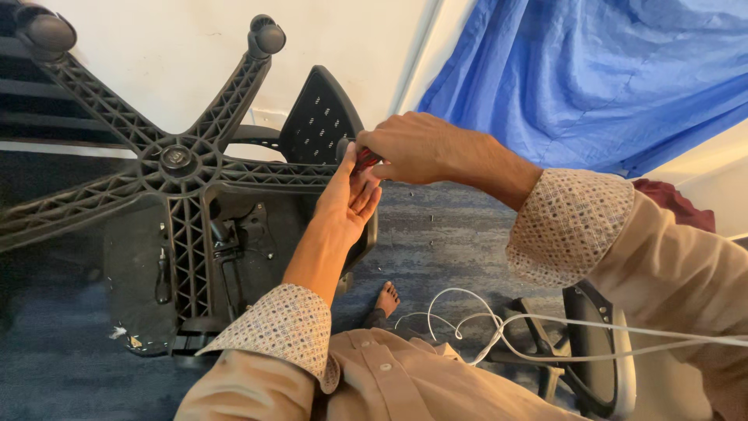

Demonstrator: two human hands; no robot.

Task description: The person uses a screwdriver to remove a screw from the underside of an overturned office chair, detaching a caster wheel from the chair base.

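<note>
While the overturned black office chair (195, 234) lies on the blue carpet (444, 234), its star base (175, 160) upward, the right hand (413, 148) clamps a red-handled tool (365, 160) beside the chair's armrest (319, 117), the left hand (351, 195) open-fingered, touching it from below.

Left hand (348, 195) open, upraised; right hand (411, 148) fisted

Blue carpet (452, 234) underfoot; the upturned chair (195, 226) lies on it, a bare foot (386, 298) planted beside, white cable (467, 327) and what looks like an armrest (600, 351) to the right.
</note>
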